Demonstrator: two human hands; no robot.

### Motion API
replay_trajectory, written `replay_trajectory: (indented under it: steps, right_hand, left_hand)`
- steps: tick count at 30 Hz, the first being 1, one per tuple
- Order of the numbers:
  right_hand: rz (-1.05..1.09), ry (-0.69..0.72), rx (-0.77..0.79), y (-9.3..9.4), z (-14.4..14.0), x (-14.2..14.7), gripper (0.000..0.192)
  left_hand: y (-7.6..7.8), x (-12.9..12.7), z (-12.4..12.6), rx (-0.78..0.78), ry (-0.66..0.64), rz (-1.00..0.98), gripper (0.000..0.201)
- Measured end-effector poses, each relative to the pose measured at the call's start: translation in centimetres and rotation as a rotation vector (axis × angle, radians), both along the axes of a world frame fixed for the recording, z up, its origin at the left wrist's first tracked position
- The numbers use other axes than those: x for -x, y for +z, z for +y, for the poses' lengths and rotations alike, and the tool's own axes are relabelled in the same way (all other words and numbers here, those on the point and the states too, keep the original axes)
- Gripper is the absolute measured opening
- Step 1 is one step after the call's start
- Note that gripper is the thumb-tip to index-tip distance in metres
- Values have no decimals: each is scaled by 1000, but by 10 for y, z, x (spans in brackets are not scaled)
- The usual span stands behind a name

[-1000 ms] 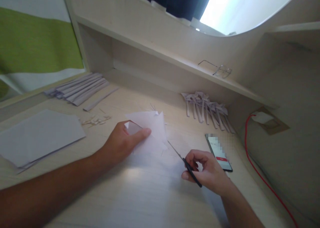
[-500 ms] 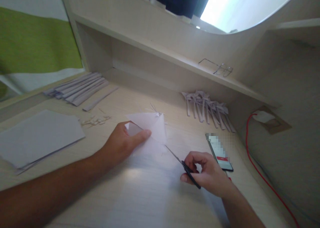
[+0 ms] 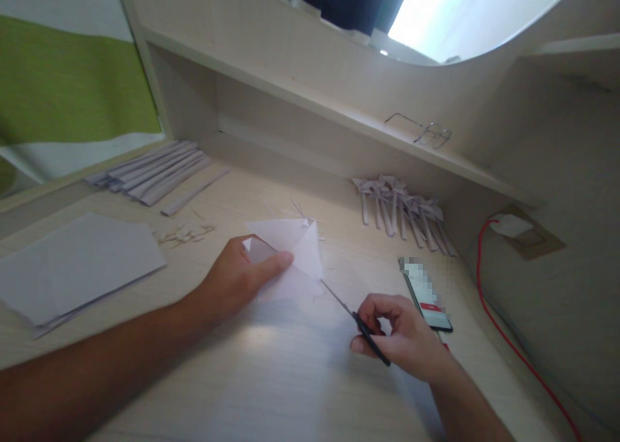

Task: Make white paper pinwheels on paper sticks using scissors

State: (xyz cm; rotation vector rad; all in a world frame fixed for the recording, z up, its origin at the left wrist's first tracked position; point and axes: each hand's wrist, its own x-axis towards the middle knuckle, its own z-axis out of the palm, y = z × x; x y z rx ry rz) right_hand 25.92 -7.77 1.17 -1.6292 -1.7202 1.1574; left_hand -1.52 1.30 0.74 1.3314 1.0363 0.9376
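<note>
Left hand (image 3: 249, 267): thumb and fingers pinching the folded paper (image 3: 306, 248) over the worktop (image 3: 285, 377), apparently steadying it, edge towards the scissors (image 3: 362, 326).
Right hand (image 3: 404, 332): fingers curled around the black handle, blades aimed at the paper's corner; contact, I cannot tell.
Paper strips (image 3: 167, 174): piled back left, seemingly out of the way.

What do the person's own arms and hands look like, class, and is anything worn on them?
The left hand and right hand are both bare, with no gloves or rings in view. The left forearm and right forearm show no sleeves, watch or bracelet as far as the picture's edge. No markings can be made out.
</note>
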Motion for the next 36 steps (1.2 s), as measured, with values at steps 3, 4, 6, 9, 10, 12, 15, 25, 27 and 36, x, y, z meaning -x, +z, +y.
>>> replay_trajectory:
  steps: [3,4,6,9,10,12,15,25,27,36]
  right_hand:
    - [-5,4,-6,-1,1,0,37]
    - [-6,3,-8,-1,1,0,37]
    - [-7,5,-11,-1,1,-1,36]
    - [-4,6,-9,-1,1,0,36]
    - [0,5,-6,-1,1,0,37]
    - [4,4,-2,0,0,0,37]
    - [-4,5,-5,0,0,0,37]
    - [-6,4,-8,0,0,0,38]
    - [-7,8,-10,0,0,0,38]
    - [-30,20,23,2,0,-2,37]
  left_hand:
    - [-1,0,1,-3,5,3,37]
    - [-1,0,1,-7,6,5,37]
    - [-1,0,1,-17,1,11,36]
    - [-1,0,0,-30,3,10,35]
    - [-1,0,0,-28,3,7,35]
    - [-1,0,0,-25,8,2,35]
    - [-2,0,2,-36,17,5,33]
    - [0,-1,0,-41,32,7,34]
    - [2,-1,0,-36,25,13,33]
    - [5,-2,-1,-5,45,18,31]
